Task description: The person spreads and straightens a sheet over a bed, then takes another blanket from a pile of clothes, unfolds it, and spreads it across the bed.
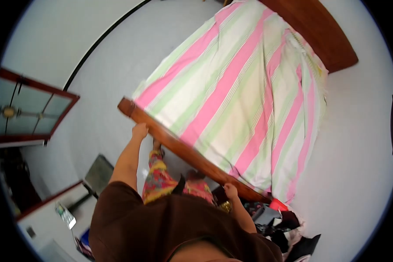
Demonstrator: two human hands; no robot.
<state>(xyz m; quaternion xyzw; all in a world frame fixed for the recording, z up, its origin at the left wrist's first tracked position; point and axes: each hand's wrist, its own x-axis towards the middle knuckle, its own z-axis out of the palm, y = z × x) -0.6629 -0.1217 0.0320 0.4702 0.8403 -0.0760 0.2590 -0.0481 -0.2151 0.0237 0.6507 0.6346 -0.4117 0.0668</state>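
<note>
A bed covered by a sheet [231,91] with pink, green and white stripes lies ahead, its wooden footboard [183,152] running diagonally in front of my body. My left hand [140,130] is at the footboard's near edge toward its left end, fingers curled in against the wood. Farther right, my right hand [230,190] is closed at the same board near its right part. The sheet has long creases and hangs over the right side of the bed.
A wooden headboard [323,32] stands at the far end. Clothes and bags [279,227] are piled at the lower right. A dark chair [99,174] and a white table [48,218] are at lower left; a glass-paned door [35,107] is at left.
</note>
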